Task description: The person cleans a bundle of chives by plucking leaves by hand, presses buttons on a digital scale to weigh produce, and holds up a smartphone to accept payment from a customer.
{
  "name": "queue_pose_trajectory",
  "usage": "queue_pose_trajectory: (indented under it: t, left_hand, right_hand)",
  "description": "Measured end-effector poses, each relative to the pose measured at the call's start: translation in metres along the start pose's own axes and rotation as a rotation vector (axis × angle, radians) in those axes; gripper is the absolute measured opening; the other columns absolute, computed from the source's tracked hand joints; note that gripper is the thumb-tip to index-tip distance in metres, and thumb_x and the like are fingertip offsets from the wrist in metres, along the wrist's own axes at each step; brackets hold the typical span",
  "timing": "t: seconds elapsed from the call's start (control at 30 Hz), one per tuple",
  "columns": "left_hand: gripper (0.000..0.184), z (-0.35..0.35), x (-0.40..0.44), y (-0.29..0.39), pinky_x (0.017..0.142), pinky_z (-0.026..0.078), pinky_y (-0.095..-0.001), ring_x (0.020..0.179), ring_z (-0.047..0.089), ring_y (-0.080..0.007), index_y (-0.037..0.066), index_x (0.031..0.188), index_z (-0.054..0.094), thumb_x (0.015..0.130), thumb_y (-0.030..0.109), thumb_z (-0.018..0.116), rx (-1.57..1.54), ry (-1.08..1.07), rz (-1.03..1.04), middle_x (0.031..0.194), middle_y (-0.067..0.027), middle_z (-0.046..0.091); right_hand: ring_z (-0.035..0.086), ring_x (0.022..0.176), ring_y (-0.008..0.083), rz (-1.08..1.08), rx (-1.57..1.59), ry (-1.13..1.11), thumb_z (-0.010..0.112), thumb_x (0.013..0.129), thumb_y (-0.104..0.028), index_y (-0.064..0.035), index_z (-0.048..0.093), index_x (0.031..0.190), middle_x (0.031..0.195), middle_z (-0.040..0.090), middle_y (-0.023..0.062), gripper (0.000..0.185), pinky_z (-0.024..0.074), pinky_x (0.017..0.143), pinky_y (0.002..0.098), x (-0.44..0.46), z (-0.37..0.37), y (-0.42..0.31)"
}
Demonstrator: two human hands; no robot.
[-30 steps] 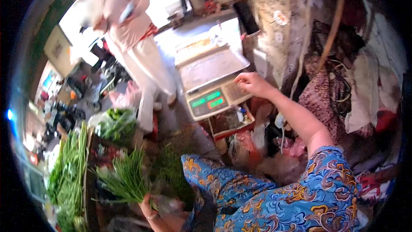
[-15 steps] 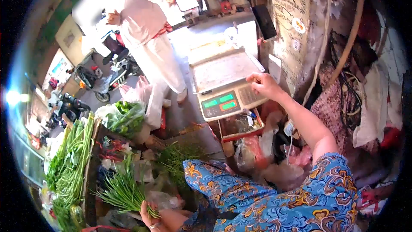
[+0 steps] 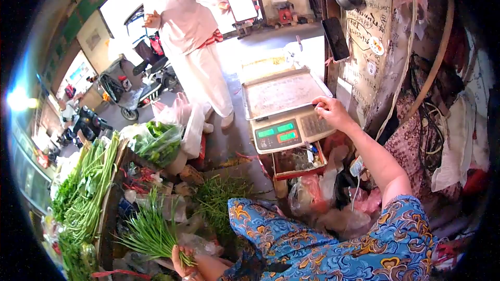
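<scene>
My left hand is closed around the stem ends of a bunch of long thin green chives, whose tips fan out to the upper left. Higher up, my right hand hovers at the right side of a white digital scale, over its keypad and close to the pan's corner. Its fingers are curled in and nothing shows in them; whether they touch the scale I cannot tell. The scale's metal pan carries nothing, and its green displays are lit.
Beyond the scale stands a person holding a phone-like slab. Long green beans and bagged leafy greens lie at left. Loose greens are ahead of my left hand. An open drawer sits below the scale.
The view has shifted slightly, so most things sit a little further right and lower. My right hand has curled its fingers more beside the pan. My left hand still grips the chives.
</scene>
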State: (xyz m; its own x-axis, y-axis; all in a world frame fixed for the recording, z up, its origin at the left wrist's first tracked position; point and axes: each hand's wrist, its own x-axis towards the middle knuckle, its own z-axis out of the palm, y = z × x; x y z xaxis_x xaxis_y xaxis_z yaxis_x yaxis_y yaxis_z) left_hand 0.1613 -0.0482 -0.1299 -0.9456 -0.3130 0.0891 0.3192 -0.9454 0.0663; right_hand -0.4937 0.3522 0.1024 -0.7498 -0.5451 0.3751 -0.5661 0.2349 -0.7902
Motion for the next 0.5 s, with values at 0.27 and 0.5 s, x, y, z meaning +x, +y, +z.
queue_pose_trajectory:
  t: [0.27, 0.5]
  left_hand:
    - [0.04, 0.085, 0.042, -0.086, 0.037, 0.036, -0.0313, 0.04, 0.033, -0.0175, -0.006, 0.132, 0.045, 0.099, 0.017, 0.047, 0.622, 0.801, 0.938, 0.11, -0.0232, 0.057]
    - [0.013, 0.09, 0.038, -0.084, 0.058, 0.042, -0.0334, 0.061, 0.047, -0.0145, 0.008, 0.092, 0.053, 0.092, 0.018, 0.061, 0.538, 0.597, 0.761, 0.079, -0.0025, 0.054]
  right_hand:
    - [0.059, 0.096, 0.0288, -0.17, -0.311, 0.53, 0.068, 0.077, -0.006, -0.0144, 0.043, 0.136, 0.103, 0.057, 0.0135, 0.064, 0.0494, 0.082, 0.0397, 0.04, -0.026, 0.013]
    - [0.039, 0.128, 0.0334, -0.109, -0.534, 0.838, 0.083, 0.066, -0.033, -0.0136, 0.024, 0.147, 0.138, 0.041, 0.0162, 0.101, 0.0324, 0.099, 0.0588, 0.102, -0.072, 0.027]
